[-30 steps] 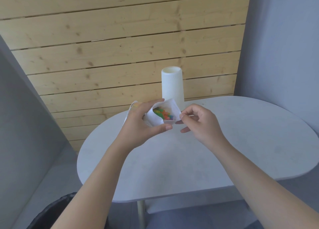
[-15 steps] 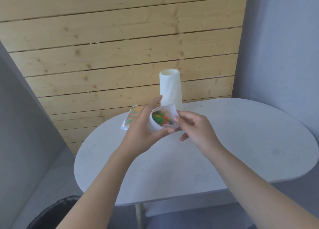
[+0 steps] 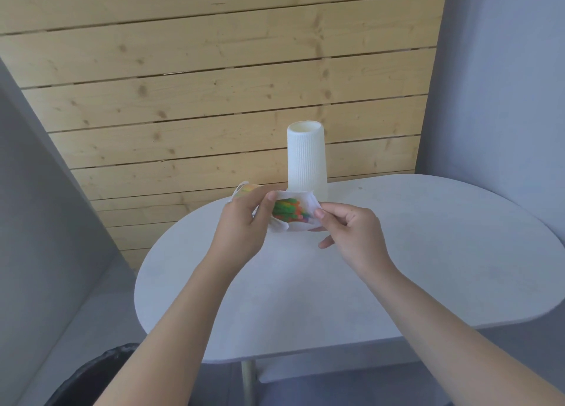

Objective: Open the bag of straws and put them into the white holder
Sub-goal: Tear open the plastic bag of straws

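Observation:
I hold a clear plastic bag of straws (image 3: 301, 222) in the air over the table, its mouth open toward me. Green, orange and blue straws (image 3: 287, 210) show end-on inside. My left hand (image 3: 244, 225) grips the bag's body from the left, and the far end of the bag sticks out past its fingers. My right hand (image 3: 351, 231) pinches the right edge of the bag's mouth between thumb and forefinger. The white ribbed holder (image 3: 305, 158) stands upright just behind the bag, its open top empty as far as I can see.
The pale oval table (image 3: 397, 268) stands against a wooden plank wall, with grey walls on both sides. A black bin (image 3: 91, 378) sits on the floor at the lower left, beside my left forearm. A metal table leg (image 3: 247, 381) shows below the front edge.
My right hand has closed in on the bag and taken hold of the mouth's right edge. The mouth is pulled wider and more straw ends show.

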`<action>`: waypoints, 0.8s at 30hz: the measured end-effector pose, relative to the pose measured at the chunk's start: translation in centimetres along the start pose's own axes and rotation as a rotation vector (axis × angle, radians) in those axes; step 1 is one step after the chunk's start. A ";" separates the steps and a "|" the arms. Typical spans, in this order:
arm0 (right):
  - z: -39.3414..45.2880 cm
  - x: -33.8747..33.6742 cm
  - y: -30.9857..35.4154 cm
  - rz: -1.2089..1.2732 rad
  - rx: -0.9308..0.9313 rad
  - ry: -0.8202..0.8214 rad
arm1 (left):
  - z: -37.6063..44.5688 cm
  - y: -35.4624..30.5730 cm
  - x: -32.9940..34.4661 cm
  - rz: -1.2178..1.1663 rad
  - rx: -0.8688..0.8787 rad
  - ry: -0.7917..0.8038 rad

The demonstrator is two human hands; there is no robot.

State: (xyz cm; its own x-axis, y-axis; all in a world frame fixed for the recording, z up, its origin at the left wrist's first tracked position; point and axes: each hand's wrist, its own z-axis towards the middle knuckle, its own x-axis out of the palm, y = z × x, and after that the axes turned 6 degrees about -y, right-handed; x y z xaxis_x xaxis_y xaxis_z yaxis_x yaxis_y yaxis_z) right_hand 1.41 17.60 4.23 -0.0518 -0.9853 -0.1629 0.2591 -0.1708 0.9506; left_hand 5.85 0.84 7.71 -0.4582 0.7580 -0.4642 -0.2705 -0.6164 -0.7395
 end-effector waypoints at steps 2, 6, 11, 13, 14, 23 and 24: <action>-0.2 0.2 0.2 -0.001 -0.015 0.015 | 0.0 0.1 0.2 -0.002 -0.015 -0.055; 0.0 0.3 0.5 0.123 0.104 0.123 | -0.4 0.2 1.0 0.006 0.041 -0.058; -0.3 0.5 1.1 0.590 0.384 0.398 | -0.9 0.2 2.2 -0.019 0.051 0.074; -0.2 0.6 1.1 0.608 0.377 0.364 | -1.0 0.2 2.4 -0.070 0.037 0.116; -0.2 0.6 1.1 0.603 0.367 0.334 | -1.1 -0.1 2.4 -0.132 -0.019 0.109; -0.1 0.9 0.9 0.462 0.308 0.298 | 0.6 -0.3 1.1 -0.638 -1.027 -0.176; -0.1 1.0 0.9 0.452 0.298 0.295 | 0.7 0.0 1.0 -0.752 -1.044 -0.176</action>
State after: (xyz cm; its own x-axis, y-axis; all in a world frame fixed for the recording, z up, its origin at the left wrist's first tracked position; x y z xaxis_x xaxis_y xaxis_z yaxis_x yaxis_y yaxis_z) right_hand 1.66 16.50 4.92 0.2806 -0.9272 0.2480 -0.0903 0.2318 0.9686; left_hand 4.76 1.45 7.60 -0.6094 0.7561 0.2387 0.2387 0.4621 -0.8541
